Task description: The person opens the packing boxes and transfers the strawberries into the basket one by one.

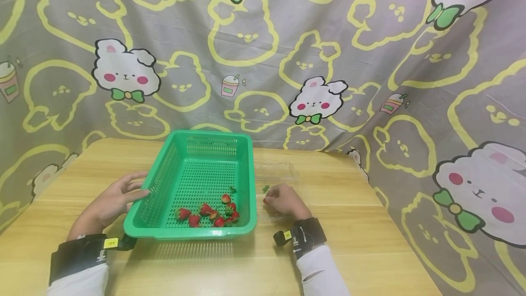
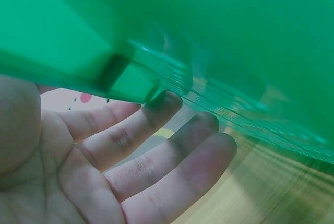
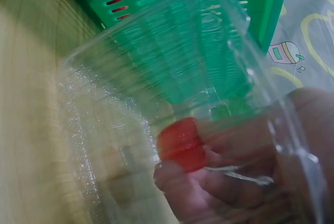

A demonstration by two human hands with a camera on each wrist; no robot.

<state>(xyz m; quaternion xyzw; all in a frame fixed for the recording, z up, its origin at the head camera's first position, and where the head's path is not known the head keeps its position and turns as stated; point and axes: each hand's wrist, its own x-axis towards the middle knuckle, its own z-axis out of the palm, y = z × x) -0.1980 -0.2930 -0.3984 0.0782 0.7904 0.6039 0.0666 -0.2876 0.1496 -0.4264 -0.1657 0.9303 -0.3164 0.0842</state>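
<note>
A green perforated basket [image 1: 190, 231] stands on the table with several strawberries [image 1: 205, 209] inside, mostly toward its near right corner. My left hand [image 1: 113, 202] holds its left rim, thumb over the edge and fingers [image 2: 182, 174] reaching beneath the lip; the thumb tip is hidden in the left wrist view. At the basket's right, my right hand [image 1: 282, 199] pinches a red strawberry [image 3: 182, 144] between thumb and fingers. It is inside or right over a clear plastic box [image 3: 104, 78]. A green leafy bit [image 1: 265, 189] shows beside the fingers.
The wooden table [image 1: 353, 250] runs up to a grey curtain [image 1: 181, 35] printed with cartoon animals, which hangs behind and at both sides. Another small leafy bit [image 1: 232, 189] lies in the basket near its right wall.
</note>
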